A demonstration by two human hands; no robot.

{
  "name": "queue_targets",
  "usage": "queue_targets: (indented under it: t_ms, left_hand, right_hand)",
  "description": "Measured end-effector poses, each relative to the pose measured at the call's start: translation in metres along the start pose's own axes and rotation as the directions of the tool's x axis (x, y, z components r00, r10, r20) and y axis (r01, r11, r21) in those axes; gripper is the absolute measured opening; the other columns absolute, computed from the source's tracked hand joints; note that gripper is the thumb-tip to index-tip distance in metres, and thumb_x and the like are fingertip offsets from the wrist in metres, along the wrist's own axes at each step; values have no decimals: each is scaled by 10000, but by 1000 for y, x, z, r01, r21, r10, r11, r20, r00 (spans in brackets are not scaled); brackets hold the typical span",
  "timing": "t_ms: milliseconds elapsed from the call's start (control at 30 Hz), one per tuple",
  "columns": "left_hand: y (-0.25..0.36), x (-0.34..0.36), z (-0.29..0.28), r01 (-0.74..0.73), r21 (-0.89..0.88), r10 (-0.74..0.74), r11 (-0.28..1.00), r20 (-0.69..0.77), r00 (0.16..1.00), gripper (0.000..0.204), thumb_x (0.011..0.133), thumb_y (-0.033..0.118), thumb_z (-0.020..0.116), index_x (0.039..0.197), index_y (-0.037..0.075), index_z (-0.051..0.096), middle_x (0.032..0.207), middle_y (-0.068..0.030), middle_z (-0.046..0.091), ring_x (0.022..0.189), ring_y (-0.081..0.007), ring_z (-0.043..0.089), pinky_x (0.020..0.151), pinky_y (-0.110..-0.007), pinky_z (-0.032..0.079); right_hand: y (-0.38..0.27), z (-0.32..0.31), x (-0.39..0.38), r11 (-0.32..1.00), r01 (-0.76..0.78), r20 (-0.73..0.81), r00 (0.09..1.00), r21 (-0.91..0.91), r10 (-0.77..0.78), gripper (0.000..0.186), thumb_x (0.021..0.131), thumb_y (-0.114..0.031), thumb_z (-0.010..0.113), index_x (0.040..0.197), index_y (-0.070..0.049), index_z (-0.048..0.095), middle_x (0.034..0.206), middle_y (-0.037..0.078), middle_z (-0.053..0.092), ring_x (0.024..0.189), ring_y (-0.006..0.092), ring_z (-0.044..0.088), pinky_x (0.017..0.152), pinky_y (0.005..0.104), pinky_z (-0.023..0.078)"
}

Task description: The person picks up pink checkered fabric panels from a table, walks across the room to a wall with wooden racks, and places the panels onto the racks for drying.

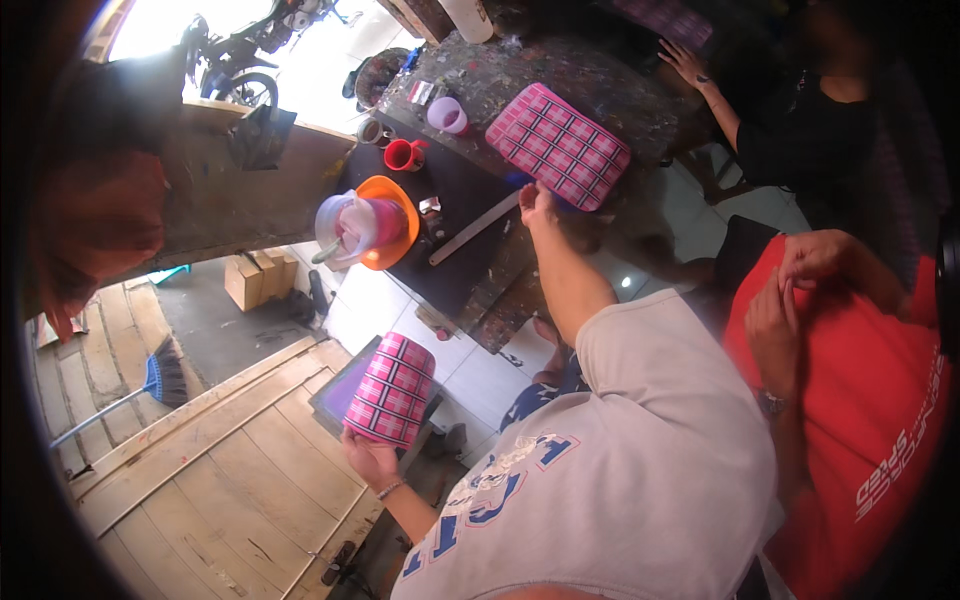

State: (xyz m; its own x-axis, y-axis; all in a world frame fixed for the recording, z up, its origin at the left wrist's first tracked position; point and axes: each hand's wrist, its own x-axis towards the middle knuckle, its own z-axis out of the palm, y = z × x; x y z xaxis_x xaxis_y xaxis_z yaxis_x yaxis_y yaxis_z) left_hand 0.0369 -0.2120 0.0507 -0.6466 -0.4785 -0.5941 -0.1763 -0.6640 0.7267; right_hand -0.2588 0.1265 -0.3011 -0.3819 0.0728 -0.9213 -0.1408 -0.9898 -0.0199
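My left hand point(370, 458), low in the view, is closed on the bottom end of a rounded pink plaid piece point(390, 388), held over a dark low surface. My right hand point(536, 203) is at the table, its fingers loosely bent and apart, just below the near edge of a rectangular pink plaid piece point(557, 147). Beside it a long metal ruler point(472, 228) lies on a black mat point(450, 185). To the left stand a clear container of pink stuff point(355, 225) on an orange base point(392, 255), a red mug point(404, 154) and a lilac cup point(447, 115).
A wooden board platform point(200, 480) and a blue broom point(160, 375) are at lower left, with cardboard boxes point(258, 280) behind. A motorbike point(240, 60) is at top left. A person in red point(840, 400) is close on my right; another in black point(800, 130) is at the table.
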Motion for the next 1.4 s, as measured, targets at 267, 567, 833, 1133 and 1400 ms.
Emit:
queue_targets:
  t_ms: [267, 567, 833, 1133, 1400]
  left_hand:
    - [-7, -6, 24, 28, 1, -28, 1000, -17, 999, 332, 930, 242, 337, 1108, 6, 488, 1157, -155, 553, 1086, -274, 522, 949, -453, 396]
    - [-1, -6, 27, 22, 53, -26, 998, 68, 997, 320, 931, 243, 352, 1089, 15, 511, 1114, -139, 580, 1059, -262, 540, 937, -433, 407]
    - [7, -9, 0, -8, 37, 2, 999, 169, 986, 319, 930, 226, 355, 1094, 1, 511, 1101, -142, 592, 1024, -255, 564, 911, -416, 432]
    - [17, 42, -68, 120, -22, -94, 993, 489, 867, 267, 916, 206, 411, 1031, 3, 539, 1021, -123, 614, 944, -220, 587, 864, -376, 457]
    - [-16, -3, -61, -749, 502, 66, 432, 811, 581, 360, 909, 285, 428, 1101, -9, 504, 1047, -101, 580, 975, -225, 568, 867, -371, 458]
  right_hand:
    - [0, 22, -17, 978, 111, -183, 980, 177, -78, 90, 858, -135, 579, 850, -48, 556, 722, 30, 577, 597, 116, 581, 508, 211, 535]
    - [-15, 35, -45, 974, 179, -206, 967, 141, -148, 50, 814, -127, 580, 825, -85, 553, 709, -1, 526, 621, 96, 534, 499, 201, 483]
    - [-55, 27, -159, 540, 793, 279, 607, -283, -744, 138, 775, -132, 633, 731, -7, 595, 676, 13, 561, 667, 94, 523, 602, 242, 441]
    - [-70, -113, -374, 106, 946, 665, 292, -306, -688, 79, 728, -73, 609, 680, -18, 580, 595, 26, 525, 591, 77, 476, 561, 271, 393]
    - [-93, -300, -530, -427, 846, 782, -19, -320, -623, 101, 741, -45, 587, 691, -3, 511, 588, 53, 521, 535, 102, 492, 516, 261, 396]
